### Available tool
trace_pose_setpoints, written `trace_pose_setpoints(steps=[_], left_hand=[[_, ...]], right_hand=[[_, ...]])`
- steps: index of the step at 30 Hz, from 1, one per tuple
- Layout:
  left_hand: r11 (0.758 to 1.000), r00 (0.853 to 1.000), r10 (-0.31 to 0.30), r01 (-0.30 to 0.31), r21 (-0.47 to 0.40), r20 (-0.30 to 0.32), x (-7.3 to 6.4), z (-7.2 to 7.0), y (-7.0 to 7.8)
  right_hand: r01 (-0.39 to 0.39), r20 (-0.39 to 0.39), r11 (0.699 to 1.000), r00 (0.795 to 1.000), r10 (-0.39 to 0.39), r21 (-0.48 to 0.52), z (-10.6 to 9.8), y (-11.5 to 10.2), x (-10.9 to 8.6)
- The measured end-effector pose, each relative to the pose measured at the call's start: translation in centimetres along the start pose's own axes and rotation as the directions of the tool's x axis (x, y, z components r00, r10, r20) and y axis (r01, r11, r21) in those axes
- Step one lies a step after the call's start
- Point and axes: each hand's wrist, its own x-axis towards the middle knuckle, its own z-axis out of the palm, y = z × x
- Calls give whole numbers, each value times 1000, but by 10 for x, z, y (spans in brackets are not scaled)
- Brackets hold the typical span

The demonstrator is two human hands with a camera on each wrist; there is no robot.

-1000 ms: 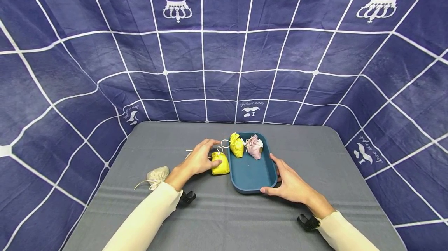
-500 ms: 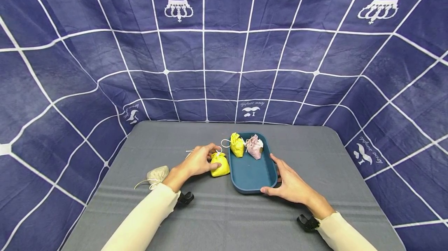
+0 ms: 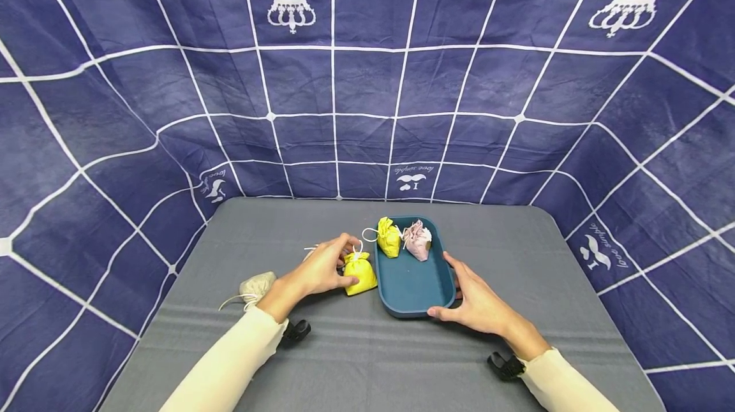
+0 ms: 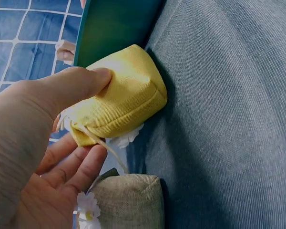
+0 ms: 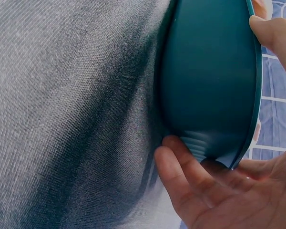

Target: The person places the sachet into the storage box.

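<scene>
My left hand (image 3: 321,268) pinches a small yellow drawstring pouch (image 3: 360,275) just left of the blue tray. In the left wrist view the thumb presses on the yellow cloth, and the fingers lie near its tied neck. My right hand (image 3: 479,303) holds the blue tray (image 3: 408,287) at its near right corner, thumb on the rim, fingers along the outer wall. Inside the tray's far end sit another yellow pouch (image 3: 389,240) and a pink pouch (image 3: 418,243). Below the left fingers, the left wrist view shows a grey-beige pouch (image 4: 128,202) with a white flower.
A beige pouch (image 3: 256,286) with a loose cord lies left of my left wrist. A white cord end (image 3: 311,248) shows behind the left hand. The grey cloth table (image 3: 367,361) meets a blue checked curtain (image 3: 367,87) at the back and sides.
My left hand has come slightly nearer with its thumb now on the yellow pouch, which has tilted and shifted a little toward me. The right hand and tray stay in place.
</scene>
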Motion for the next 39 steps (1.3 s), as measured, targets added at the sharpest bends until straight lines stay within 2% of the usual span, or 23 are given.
trace_pose_setpoints(steps=[5, 10, 13, 17, 22, 27, 34, 39], left_hand=[[1000, 999, 19, -19, -6, 25, -7, -5, 3], [986, 993, 89, -100, 134, 81, -11, -9, 9], [969, 983, 135, -157, 192, 124, -12, -11, 11], [952, 964, 193, -229, 202, 183, -10, -11, 13], [941, 948, 216, -266, 211, 232, -10, -10, 15], [937, 946, 239, -284, 203, 221, -11, -7, 15], [932, 956, 237, -275, 238, 174, -14, -1, 18], [941, 963, 221, -252, 227, 153, -18, 4, 19]], right_hand=[[3, -1, 1000, 1000, -3, -1, -1, -2, -1], [8, -6, 1000, 1000, -8, -5, -2, -2, 0], [11, -10, 1000, 1000, -11, -8, -2, -1, 0], [12, -7, 1000, 1000, -12, -10, -2, -1, 0], [4, 1, 1000, 1000, -4, -10, -1, -1, 0], [2, 3, 1000, 1000, -2, -12, -1, -1, 0], [9, -4, 1000, 1000, -9, -21, -1, 0, 0], [11, -3, 1000, 1000, -11, -14, -1, 0, -1]])
